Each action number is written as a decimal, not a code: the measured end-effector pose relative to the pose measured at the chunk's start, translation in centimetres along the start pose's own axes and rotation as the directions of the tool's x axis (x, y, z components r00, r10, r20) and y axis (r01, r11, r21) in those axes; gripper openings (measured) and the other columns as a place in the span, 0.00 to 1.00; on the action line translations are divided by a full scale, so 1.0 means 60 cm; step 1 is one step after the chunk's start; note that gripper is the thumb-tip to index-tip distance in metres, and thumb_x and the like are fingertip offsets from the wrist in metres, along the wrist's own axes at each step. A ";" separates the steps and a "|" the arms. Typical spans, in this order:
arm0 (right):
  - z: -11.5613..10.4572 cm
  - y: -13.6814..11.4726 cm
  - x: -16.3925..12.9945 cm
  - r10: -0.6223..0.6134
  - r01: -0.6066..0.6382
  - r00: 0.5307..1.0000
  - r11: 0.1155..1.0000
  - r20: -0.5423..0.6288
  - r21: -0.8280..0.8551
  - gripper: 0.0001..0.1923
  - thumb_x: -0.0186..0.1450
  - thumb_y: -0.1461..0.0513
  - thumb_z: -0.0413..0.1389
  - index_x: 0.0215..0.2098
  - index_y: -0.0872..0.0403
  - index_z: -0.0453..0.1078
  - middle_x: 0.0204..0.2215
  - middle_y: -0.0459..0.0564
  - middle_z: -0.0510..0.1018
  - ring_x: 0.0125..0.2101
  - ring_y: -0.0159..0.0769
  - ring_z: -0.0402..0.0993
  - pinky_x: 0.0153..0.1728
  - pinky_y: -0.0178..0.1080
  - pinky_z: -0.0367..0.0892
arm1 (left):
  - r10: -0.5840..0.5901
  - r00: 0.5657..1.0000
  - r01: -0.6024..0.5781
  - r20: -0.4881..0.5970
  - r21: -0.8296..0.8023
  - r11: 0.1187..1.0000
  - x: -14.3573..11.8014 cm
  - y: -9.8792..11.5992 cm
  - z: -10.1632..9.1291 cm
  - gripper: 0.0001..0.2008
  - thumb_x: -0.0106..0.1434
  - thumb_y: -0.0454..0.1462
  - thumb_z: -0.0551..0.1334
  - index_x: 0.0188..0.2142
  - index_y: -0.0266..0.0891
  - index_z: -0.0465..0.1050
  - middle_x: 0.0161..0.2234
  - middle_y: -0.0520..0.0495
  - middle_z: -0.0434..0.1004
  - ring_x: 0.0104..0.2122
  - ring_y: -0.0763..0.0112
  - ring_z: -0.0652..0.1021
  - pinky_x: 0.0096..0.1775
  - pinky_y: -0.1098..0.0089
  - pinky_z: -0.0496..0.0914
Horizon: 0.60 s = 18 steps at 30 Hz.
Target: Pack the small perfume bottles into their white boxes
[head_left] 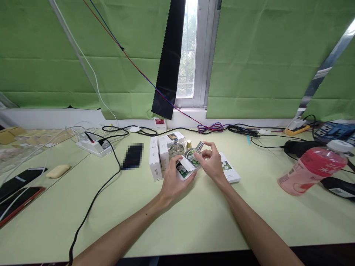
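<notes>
My left hand (174, 181) is closed around a small white box (183, 170) with a picture of white flowers and green leaves. Fingers of my right hand (212, 162) grip a round glass perfume bottle (192, 157) with a silver cap, tilted at the upper end of that box. Just behind stands another clear perfume bottle (176, 147), partly covered by my left hand. A gold cap (189, 143) shows beyond the held bottle. To the right of my right hand lies a white flower-printed box (229, 170).
White boxes (155, 164) stand left of my hands, with another box (175, 137) lying behind. A pink drink bottle (310, 171) leans at the right. Black cables (97, 197), a power strip (93, 146) and phones (20, 207) occupy the left side.
</notes>
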State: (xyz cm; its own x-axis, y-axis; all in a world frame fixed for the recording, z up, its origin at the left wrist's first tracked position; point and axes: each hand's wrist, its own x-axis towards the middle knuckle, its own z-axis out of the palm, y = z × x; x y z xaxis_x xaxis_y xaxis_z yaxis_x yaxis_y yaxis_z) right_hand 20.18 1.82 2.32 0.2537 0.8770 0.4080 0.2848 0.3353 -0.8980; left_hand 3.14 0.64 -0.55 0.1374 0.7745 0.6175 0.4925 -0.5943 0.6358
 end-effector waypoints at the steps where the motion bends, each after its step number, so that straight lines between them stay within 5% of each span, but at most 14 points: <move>1: 0.000 0.000 0.000 0.002 -0.002 1.000 1.000 0.001 0.001 0.25 0.58 0.54 0.63 0.51 0.52 0.63 0.22 0.40 0.75 0.24 0.35 0.71 0.31 0.37 0.66 | -0.001 1.000 0.001 -0.005 0.002 1.000 0.000 0.000 0.000 0.30 0.55 0.42 0.72 0.53 0.46 0.61 0.48 0.44 0.75 0.49 0.56 0.78 0.48 0.57 0.74; 18: 0.004 -0.014 -0.008 0.006 -0.007 1.000 0.995 -0.007 -0.101 0.24 0.58 0.54 0.61 0.49 0.51 0.61 0.24 0.42 0.78 0.24 0.37 0.74 0.31 0.38 0.68 | -0.031 0.999 0.030 -0.025 -0.046 0.998 -0.003 0.001 0.004 0.28 0.56 0.43 0.72 0.53 0.45 0.63 0.48 0.44 0.75 0.48 0.56 0.78 0.47 0.58 0.74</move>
State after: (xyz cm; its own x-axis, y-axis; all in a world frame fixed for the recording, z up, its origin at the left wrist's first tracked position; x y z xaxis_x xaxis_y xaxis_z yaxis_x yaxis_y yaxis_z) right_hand 19.60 1.18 2.81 0.2617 0.8768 0.4034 0.3747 0.2929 -0.8797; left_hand 3.33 0.52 -0.75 0.1004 0.7870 0.6088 0.4563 -0.5801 0.6747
